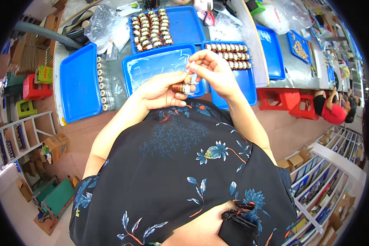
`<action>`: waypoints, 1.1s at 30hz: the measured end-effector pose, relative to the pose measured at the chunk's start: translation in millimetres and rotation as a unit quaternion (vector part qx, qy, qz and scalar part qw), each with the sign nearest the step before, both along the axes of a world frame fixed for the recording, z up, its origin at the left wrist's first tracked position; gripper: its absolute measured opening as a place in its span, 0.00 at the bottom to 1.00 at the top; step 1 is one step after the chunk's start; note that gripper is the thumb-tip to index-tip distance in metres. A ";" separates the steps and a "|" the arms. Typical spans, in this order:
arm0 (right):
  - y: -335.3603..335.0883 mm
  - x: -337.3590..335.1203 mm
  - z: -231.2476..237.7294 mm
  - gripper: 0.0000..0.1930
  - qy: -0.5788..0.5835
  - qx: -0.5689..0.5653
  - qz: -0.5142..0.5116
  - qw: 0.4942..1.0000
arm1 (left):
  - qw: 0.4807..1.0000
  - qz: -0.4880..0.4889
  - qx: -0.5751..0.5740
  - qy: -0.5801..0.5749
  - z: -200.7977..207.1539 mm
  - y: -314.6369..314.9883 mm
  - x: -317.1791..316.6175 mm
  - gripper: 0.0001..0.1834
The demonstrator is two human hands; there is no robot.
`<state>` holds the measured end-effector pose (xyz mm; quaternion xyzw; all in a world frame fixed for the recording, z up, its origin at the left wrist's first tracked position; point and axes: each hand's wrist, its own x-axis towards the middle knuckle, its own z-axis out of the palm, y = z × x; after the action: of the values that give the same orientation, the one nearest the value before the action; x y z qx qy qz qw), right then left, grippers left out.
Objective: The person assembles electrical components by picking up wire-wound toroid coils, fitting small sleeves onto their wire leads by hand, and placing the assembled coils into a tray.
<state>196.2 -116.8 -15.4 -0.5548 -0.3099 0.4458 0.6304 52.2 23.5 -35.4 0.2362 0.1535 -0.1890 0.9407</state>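
Note:
My left hand (pixel 162 89) is closed round a copper-wound coil (pixel 178 88) with pale ends, holding it on its side in front of my chest. Just above the coil, my right hand (pixel 217 74) pinches a small clear tube (pixel 192 65) between thumb and fingertips; the fingers partly hide it. Both hands are close together over the near edge of a blue tray (pixel 129 76) in which many short clear tubes (pixel 164 61) lie scattered. Thin wire leads stick out from the held coil.
Rows of similar coils stand in a blue tray (pixel 184 24) behind and another blue tray (pixel 244 84) at right. Pale ring-ended parts (pixel 100 80) line up beside a blue tray (pixel 80 84) at left. Red-handled pliers (pixel 209 17) and plastic bags (pixel 104 24) lie at the back. A person (pixel 334 110) sits far right.

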 end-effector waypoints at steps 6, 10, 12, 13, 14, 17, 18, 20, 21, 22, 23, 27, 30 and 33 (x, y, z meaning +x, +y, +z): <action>-1.4 1.3 -3.1 0.10 0.009 -0.006 0.007 1.000 | 1.000 -0.011 -0.019 -0.002 -2.2 0.5 0.3 0.12; -1.7 3.8 -2.8 0.10 -0.006 -0.018 0.020 1.000 | 1.000 -0.011 -0.008 0.015 -1.8 -1.2 -0.4 0.13; -0.5 4.6 -2.8 0.11 0.008 -0.019 0.024 1.000 | 1.000 -0.012 -0.011 0.012 -2.5 -1.4 -0.3 0.13; -0.3 5.0 -2.2 0.11 0.008 -0.019 0.024 1.000 | 1.000 -0.012 -0.014 0.010 -2.7 -1.3 -0.2 0.13; -0.2 5.4 -1.6 0.11 0.011 -0.019 0.030 0.999 | 1.000 -0.012 -0.015 0.010 -3.0 -1.4 -0.3 0.13; 0.6 5.4 0.0 0.11 0.011 -0.021 0.036 0.999 | 0.999 -0.013 -0.029 0.006 -4.8 -1.3 -0.5 0.13; 0.7 5.3 0.3 0.11 0.007 -0.021 0.036 0.999 | 0.999 -0.015 -0.035 0.005 -6.0 -0.9 -0.6 0.13; 0.6 5.6 0.2 0.11 0.011 -0.022 0.041 0.999 | 0.999 -0.016 -0.040 0.004 -6.2 -0.8 -1.2 0.13; 0.4 5.6 -0.1 0.11 0.015 -0.022 0.045 0.999 | 0.999 -0.017 -0.033 0.007 -5.5 -1.1 -1.7 0.13; 0.4 5.5 -0.7 0.11 0.015 -0.022 0.045 0.999 | 0.999 -0.017 -0.026 0.010 -4.8 -1.3 -2.2 0.12; 0.4 5.4 -1.3 0.11 0.011 -0.019 0.046 0.999 | 0.999 -0.017 -0.026 0.010 -3.9 -1.4 -2.6 0.12; 0.8 6.6 -2.3 0.11 0.008 -0.014 0.058 0.998 | 0.999 -0.019 -0.039 0.007 -4.9 -0.9 -3.8 0.12; 2.7 5.5 -2.0 0.11 -0.002 -0.020 0.055 0.998 | 0.998 -0.014 -0.058 0.000 -6.1 0.5 -5.0 0.13; 2.4 5.3 -3.5 0.10 0.005 -0.006 0.064 0.998 | 0.997 -0.015 -0.070 -0.008 -7.3 1.0 -6.3 0.13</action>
<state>201.6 -114.4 -18.9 -0.5349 -0.3392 0.4902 0.5988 45.8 24.5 -42.6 0.1732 0.1292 -0.2111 0.9533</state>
